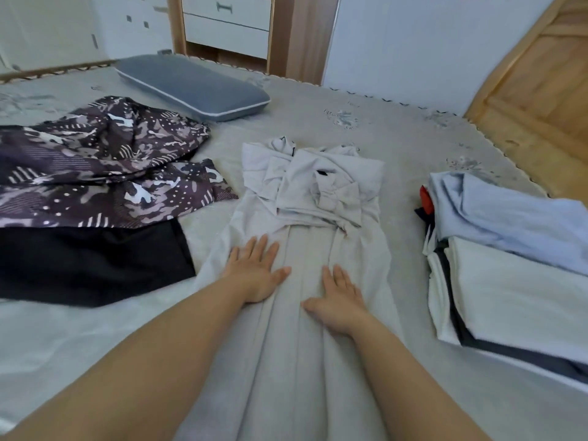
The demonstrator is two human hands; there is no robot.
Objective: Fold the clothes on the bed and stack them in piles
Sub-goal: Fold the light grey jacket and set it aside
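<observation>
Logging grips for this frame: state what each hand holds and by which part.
Nothing is held. The left hand and right hand lie flat, fingers straight, on the pale grey garment, at its middle.

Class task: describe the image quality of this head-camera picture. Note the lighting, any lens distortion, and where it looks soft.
Head view: soft, even light, no hard shadows or glare; wide-angle bending curves the bed edge and stretches the forearms; both hands on the pale grey garment look fairly sharp; the drawers look soft.

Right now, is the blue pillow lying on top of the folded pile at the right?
No, the blue pillow lies at the far side of the bed, apart from the folded pile at the right.
</observation>
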